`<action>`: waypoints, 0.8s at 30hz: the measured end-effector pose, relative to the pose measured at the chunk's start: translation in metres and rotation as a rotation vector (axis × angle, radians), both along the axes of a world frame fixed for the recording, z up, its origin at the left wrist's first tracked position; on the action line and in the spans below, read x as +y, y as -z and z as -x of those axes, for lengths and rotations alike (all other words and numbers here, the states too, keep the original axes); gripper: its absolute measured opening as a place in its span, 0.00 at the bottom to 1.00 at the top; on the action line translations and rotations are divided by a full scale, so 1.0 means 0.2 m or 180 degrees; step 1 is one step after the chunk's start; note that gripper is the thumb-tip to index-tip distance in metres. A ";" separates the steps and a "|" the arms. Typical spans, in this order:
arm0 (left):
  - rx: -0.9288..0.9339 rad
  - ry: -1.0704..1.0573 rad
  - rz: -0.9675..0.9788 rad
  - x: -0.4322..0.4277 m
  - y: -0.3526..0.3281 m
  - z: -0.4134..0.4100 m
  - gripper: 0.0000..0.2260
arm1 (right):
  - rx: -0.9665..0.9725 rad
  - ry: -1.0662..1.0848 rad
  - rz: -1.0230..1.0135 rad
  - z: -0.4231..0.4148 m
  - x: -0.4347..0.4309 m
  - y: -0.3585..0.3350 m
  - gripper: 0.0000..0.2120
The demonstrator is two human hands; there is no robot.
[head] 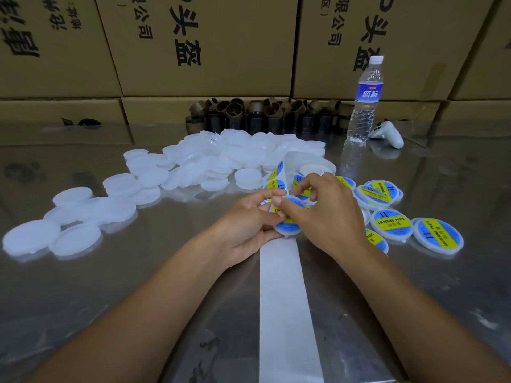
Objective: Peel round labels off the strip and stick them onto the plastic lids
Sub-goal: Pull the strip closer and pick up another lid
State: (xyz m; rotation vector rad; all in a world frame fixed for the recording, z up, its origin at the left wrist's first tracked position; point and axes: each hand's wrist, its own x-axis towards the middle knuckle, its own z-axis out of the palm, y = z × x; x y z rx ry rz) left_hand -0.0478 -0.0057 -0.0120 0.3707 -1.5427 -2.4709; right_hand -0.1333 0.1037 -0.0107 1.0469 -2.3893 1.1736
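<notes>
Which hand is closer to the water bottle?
Right. The right hand is in front of the water bottle, slightly to its left; the left hand lies farther left. Both grip one lid well short of the bottle.

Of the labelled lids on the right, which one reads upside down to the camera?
The outermost labelled lid, farthest right; its SOLDERING PASTE text is inverted, while its neighbour reads upright.

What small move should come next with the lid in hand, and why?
Probably press the soldering paste label flat with the right hand. The left hand holds the plastic lid, the right pinches the label already lying across its top, so smoothing seems due before it joins the labelled lids at right.
</notes>
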 end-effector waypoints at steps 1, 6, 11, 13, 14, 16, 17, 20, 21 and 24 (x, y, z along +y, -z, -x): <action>0.0012 0.0006 0.0017 0.00 0.00 0.00 0.13 | -0.0124 -0.0046 0.0060 0.00 0.00 0.00 0.13; 0.0111 -0.0164 -0.0197 0.00 0.00 0.00 0.08 | -0.0597 -0.0281 0.0387 0.03 -0.02 0.00 0.12; 0.0055 -0.0226 0.0090 0.00 0.01 0.00 0.09 | -0.0672 -0.0456 0.0267 0.04 -0.02 0.00 0.13; 0.0005 -0.0161 0.0290 0.00 0.01 0.00 0.08 | -0.0664 -0.0467 0.0303 0.03 -0.02 0.00 0.13; -0.0019 -0.0149 0.0348 0.00 0.01 0.00 0.08 | -0.0663 -0.0480 0.0312 0.03 -0.02 0.00 0.13; -0.0082 -0.0176 0.0434 0.01 0.01 0.00 0.08 | -0.0681 -0.0518 0.0225 0.03 -0.01 0.00 0.12; -0.0114 -0.0206 0.0474 0.01 0.00 0.00 0.08 | -0.0701 -0.0553 0.0120 0.02 -0.01 0.00 0.11; -0.0153 -0.0302 0.0440 0.02 -0.01 0.00 0.09 | -0.0907 -0.0699 -0.0048 0.02 -0.01 0.00 0.10; -0.0145 -0.0320 0.0379 0.02 -0.01 0.00 0.10 | -0.1067 -0.0740 0.0029 0.02 -0.01 0.00 0.09; -0.0104 -0.0384 0.0211 0.01 -0.01 0.00 0.13 | -0.1483 -0.0802 0.0238 0.04 -0.01 -0.01 0.06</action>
